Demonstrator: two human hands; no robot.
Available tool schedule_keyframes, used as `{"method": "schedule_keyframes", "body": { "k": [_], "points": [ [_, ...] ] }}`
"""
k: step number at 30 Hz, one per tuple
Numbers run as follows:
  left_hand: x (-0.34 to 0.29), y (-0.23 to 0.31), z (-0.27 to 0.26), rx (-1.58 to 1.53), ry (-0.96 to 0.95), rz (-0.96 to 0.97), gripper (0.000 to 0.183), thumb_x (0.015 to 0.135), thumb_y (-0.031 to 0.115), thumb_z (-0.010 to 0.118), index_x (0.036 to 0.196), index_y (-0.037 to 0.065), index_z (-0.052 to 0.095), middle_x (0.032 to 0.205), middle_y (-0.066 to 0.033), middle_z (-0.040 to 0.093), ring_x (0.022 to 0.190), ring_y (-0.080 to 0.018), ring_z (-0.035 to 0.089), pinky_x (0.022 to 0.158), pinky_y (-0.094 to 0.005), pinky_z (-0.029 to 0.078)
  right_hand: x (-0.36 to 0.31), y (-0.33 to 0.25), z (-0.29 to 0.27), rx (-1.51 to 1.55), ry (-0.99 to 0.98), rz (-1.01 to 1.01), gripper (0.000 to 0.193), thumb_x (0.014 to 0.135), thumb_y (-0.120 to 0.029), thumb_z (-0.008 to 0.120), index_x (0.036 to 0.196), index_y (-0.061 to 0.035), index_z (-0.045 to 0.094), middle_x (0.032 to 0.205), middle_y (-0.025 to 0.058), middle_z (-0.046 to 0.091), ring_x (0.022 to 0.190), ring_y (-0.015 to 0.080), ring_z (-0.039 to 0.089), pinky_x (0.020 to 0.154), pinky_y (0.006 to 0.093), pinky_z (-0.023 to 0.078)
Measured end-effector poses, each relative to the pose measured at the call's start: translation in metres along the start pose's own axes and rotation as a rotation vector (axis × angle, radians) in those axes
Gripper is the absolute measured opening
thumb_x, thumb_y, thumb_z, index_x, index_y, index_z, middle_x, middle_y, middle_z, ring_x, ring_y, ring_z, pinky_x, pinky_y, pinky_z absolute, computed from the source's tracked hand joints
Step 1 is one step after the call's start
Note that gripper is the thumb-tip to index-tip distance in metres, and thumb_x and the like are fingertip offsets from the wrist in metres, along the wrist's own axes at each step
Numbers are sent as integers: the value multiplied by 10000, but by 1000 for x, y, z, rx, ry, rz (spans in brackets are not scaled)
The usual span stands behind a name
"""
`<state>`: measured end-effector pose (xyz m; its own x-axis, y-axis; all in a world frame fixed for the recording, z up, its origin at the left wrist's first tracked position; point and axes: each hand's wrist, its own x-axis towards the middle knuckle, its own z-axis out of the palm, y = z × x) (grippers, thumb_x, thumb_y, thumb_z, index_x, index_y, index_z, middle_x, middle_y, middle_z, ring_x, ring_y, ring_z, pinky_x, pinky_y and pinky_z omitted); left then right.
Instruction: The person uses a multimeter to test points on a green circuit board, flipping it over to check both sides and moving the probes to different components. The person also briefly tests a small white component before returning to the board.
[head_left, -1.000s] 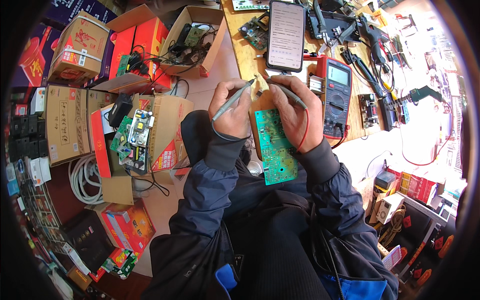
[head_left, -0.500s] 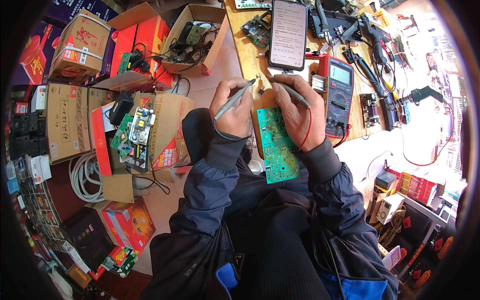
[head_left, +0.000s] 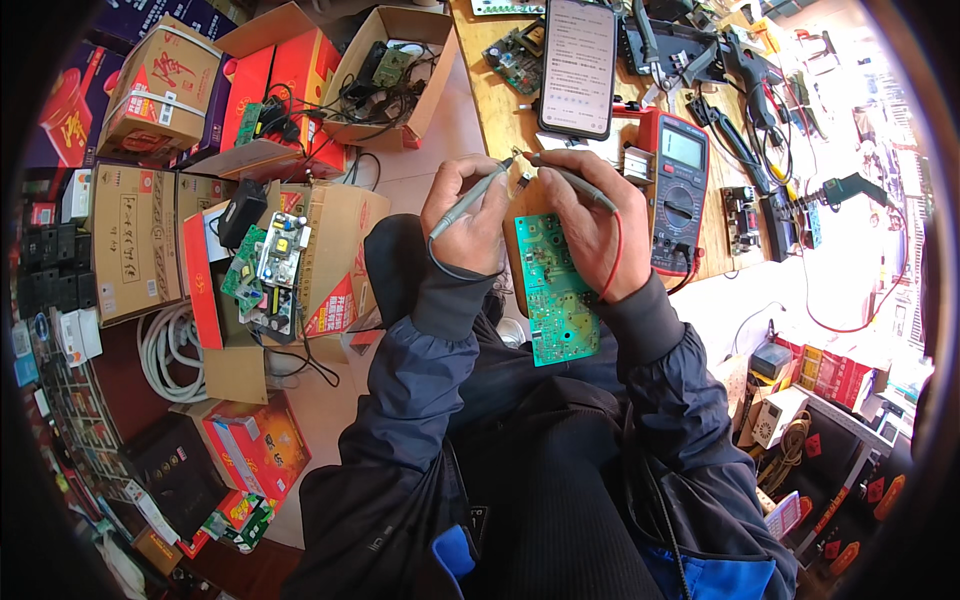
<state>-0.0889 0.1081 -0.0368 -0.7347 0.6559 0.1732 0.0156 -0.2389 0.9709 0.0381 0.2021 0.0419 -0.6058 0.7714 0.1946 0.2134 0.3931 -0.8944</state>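
My left hand (head_left: 468,232) is closed on a grey test probe (head_left: 463,208) with a black lead. In my right hand (head_left: 612,245) is another grey test probe (head_left: 585,186), its lead red. The two probe tips nearly meet at a small component with thin legs (head_left: 522,180) by the bench edge; whether they touch it I cannot tell. Below my hands a green circuit board (head_left: 562,325) lies partly past the edge, its upper right covered by my right hand. Beside that hand sits a red and dark multimeter (head_left: 676,190) with a lit display.
A phone (head_left: 577,75) with a lit screen stands at the back of the wooden bench (head_left: 487,110). Pliers and cutters (head_left: 730,140) and a soldering iron (head_left: 850,190) lie to the right. Cardboard boxes (head_left: 330,225) holding boards and cables crowd the floor at left.
The right probe's tip has moved left, closer to the left probe's tip and the small component. My left hand and the green board have hardly shifted.
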Motion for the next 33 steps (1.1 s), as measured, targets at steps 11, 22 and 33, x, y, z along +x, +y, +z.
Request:
{"method": "schedule_keyframes", "body": {
  "k": [11, 22, 33],
  "points": [
    [-1, -2, -2, 5, 10, -23, 157, 1046, -19, 716, 1185, -30, 642, 1137, -80, 735, 1013, -106, 686, 916, -261, 558, 1, -1, -1, -11, -13, 11, 180, 1036, -97, 720, 1168, 17, 763, 1001, 205, 791, 894, 325, 804, 808, 378, 615],
    [-1, 0, -5, 18, 8, -6, 157, 1047, -10, 721, 1182, -29, 645, 1141, -88, 739, 1026, -116, 693, 930, -266, 561, 0, 0, -2, -3, -9, 34, 185, 1040, -113, 723, 1166, 18, 758, 997, 208, 788, 901, 327, 803, 806, 380, 614],
    [-3, 6, 0, -3, 14, -59, 159, 1043, -14, 725, 1179, -35, 645, 1145, -93, 740, 1018, -114, 695, 926, -263, 561, -1, 3, 0, 36, 0, 42, 184, 1043, -110, 719, 1167, 21, 759, 996, 204, 789, 900, 309, 806, 807, 370, 614]
  ]
}}
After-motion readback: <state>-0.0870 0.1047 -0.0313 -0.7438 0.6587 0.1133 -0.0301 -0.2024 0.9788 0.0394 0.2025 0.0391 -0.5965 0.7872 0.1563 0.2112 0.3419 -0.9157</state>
